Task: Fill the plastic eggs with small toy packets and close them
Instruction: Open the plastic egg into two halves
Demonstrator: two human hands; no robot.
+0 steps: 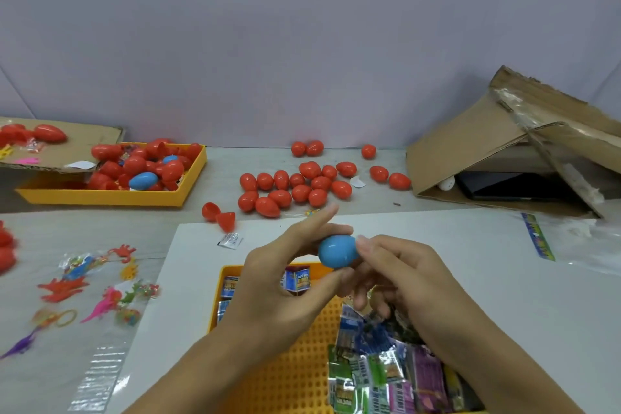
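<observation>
A closed blue plastic egg [336, 251] is held in the air between both hands above the near yellow tray [295, 376]. My left hand [285, 272] pinches it from the left, with the thumb under it and one finger stretched past its top. My right hand [393, 276] grips its right end with curled fingers. Small toy packets [386, 376] lie heaped in the tray's right part, and another packet [297, 280] shows behind my left hand. Several closed red eggs [295, 186] lie grouped on the table beyond. An open red egg [219, 214] in two halves lies at their left.
A second yellow tray [111, 200] at the back left holds red eggs and a blue one [143, 180], partly under a cardboard sheet [64, 144]. Loose rubbery toys [100, 286] lie at left. A torn cardboard box [504, 151] stands at the back right. A small white packet [230, 240] lies near the tray.
</observation>
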